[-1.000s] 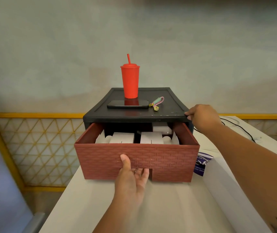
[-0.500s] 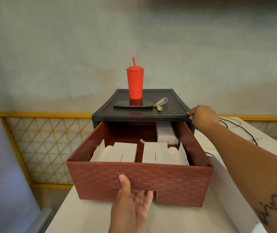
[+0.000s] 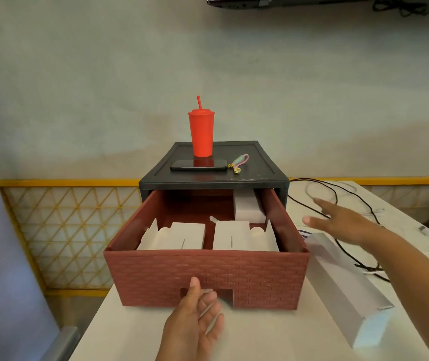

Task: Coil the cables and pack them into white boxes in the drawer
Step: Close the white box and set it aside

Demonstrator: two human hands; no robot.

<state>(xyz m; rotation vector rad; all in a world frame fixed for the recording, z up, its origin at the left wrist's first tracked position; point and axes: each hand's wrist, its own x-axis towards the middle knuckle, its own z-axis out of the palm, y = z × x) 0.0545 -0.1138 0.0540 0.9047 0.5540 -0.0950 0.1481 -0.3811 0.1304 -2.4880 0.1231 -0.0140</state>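
**Three white boxes (image 3: 242, 238) uncovered as drawer (image 3: 205, 277) is drawn out**

Since a second ago the drawer has been pulled well out of the black cabinet (image 3: 213, 178), so the boxes inside are laid bare. The left hand (image 3: 195, 327) is seen slack at the front notch, thumb on the panel, nothing gripped. The right hand (image 3: 343, 222) has been taken off the cabinet's corner and is stretched flat and empty toward the black cables (image 3: 359, 201) — loose on the bench (image 3: 260, 334). Coiling is judged to come next.
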